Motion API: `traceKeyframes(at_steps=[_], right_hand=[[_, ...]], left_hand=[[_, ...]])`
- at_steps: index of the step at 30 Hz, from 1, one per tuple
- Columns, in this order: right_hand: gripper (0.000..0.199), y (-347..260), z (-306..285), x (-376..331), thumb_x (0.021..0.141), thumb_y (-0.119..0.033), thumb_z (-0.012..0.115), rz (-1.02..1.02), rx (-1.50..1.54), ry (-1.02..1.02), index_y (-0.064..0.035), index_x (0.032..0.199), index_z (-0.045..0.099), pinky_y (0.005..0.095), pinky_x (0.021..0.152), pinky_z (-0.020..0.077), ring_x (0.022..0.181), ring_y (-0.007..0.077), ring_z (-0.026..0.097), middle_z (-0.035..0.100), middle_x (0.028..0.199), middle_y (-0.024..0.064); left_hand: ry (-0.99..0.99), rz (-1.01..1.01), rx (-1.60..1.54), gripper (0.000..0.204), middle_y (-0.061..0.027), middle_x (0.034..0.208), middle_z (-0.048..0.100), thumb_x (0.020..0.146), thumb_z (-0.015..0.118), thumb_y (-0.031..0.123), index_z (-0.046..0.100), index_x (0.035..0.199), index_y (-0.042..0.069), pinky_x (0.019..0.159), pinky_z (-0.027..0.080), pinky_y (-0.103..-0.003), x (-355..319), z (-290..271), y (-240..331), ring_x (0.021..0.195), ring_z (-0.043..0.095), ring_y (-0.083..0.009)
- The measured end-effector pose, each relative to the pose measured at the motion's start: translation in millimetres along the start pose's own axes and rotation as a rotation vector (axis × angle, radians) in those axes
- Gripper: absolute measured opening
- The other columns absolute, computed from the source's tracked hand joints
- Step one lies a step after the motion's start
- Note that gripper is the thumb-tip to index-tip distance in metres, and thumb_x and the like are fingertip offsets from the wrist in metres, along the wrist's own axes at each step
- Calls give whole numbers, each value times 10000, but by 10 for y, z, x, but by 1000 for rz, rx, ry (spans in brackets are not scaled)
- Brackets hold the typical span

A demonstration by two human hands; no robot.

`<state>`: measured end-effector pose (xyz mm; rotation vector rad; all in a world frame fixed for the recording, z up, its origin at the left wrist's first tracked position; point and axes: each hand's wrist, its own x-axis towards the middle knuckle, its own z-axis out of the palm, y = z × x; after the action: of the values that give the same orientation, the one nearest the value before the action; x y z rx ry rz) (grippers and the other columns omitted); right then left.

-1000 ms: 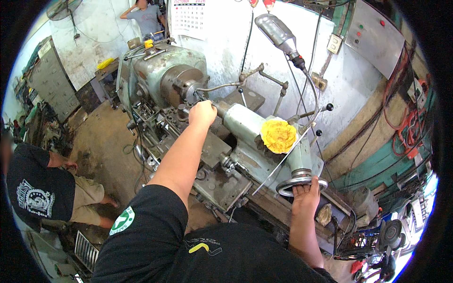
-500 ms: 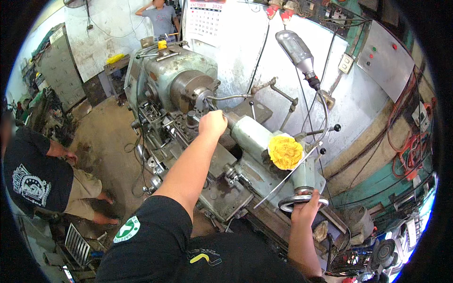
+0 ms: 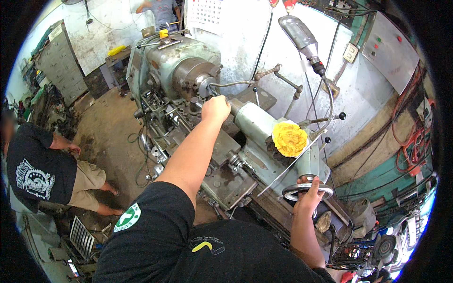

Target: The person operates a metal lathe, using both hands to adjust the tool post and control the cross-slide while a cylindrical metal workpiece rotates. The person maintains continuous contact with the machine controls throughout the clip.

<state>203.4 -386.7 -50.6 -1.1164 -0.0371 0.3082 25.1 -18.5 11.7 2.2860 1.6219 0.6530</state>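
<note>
A green-grey metal lathe stretches diagonally before me. My left hand (image 3: 216,109) is closed in a fist between the chuck (image 3: 193,75) and the quill end of the tailstock (image 3: 255,121); whatever it grips is hidden by the fingers. At the tailstock's near end, my right hand (image 3: 307,197) holds the rim of a shiny handwheel (image 3: 291,189), with the thumb side up over the wheel. A crumpled yellow cloth (image 3: 289,139) rests on top of the tailstock. Below my left forearm lies the carriage (image 3: 226,184) with its cranks and tool post (image 3: 195,104).
A bent coolant pipe (image 3: 236,84) reaches toward the chuck. A work lamp (image 3: 299,37) hangs over the tailstock, near black-knobbed levers (image 3: 342,116). One person in a black shirt (image 3: 40,162) stands at left; another in grey (image 3: 164,12) is behind the headstock. A metal grate (image 3: 82,238) leans lower left.
The view has shifted slightly, so the lathe sits a little higher and further right. My right hand has changed its hold slightly on the handwheel rim; my left fist stays by the quill.
</note>
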Motion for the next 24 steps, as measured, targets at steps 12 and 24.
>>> traceKeyframes(at_steps=[12,24], right_hand=[[493,-80,-53,-7,993,-212,718,86,-10,-72,-91,1369,424,507,927,581,1114,346,651,550,1214,160],[435,-355,-258,100,990,-413,717,315,-23,-301,-129,1256,521,467,905,586,985,320,719,724,1102,167]], left_hand=[[-11,-7,-4,286,-181,1089,761,952,619,318,757,1059,92,915,573,-484,17,17,-6,1041,726,-380],[-3,-8,-18,279,-187,1075,762,952,623,311,760,1053,89,912,573,-485,3,-2,0,1031,731,-376]])
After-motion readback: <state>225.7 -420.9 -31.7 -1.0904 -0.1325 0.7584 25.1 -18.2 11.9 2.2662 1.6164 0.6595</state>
